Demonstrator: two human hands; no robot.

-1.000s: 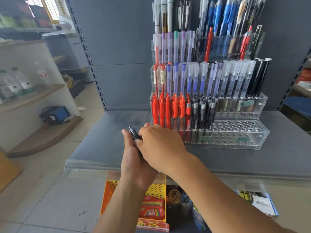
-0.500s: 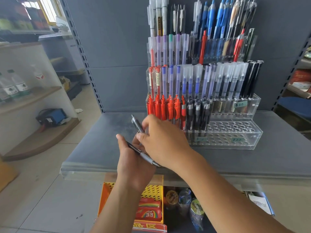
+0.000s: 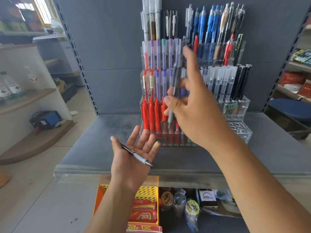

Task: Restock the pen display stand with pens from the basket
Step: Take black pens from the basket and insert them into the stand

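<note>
We pinch a grey-gripped pen (image 3: 174,84) in our right hand (image 3: 200,113), between the thumb and the curled fingers, while the forefinger sticks straight up; the pen stands nearly upright with its tip down, blurred, just in front of the row of red pens (image 3: 151,115) on the pen display stand (image 3: 242,132). Whether its tip has reached a hole we cannot tell. Our left hand (image 3: 131,158) lies lower and to the left, palm up with the fingers spread and straight, and a black pen (image 3: 134,154) rests slantwise across the palm, its metal tip jutting past the edge of the hand. The stand is clear plastic in stepped tiers: red pens low on the left, capped purple and blue pens above them, blue and white pens along the top, black ones at the right end. The front tier's right part shows bare round holes, and a small green price label (image 3: 231,106) sits on the tier behind. The stand sits on a grey shelf (image 3: 101,142) against a grey back panel. Below the shelf's front edge a yellow perforated crate (image 3: 148,193) holds red packets, beside jars and boxes. Far left, water bottles (image 3: 10,91) stand on a white shelf unit.
</note>
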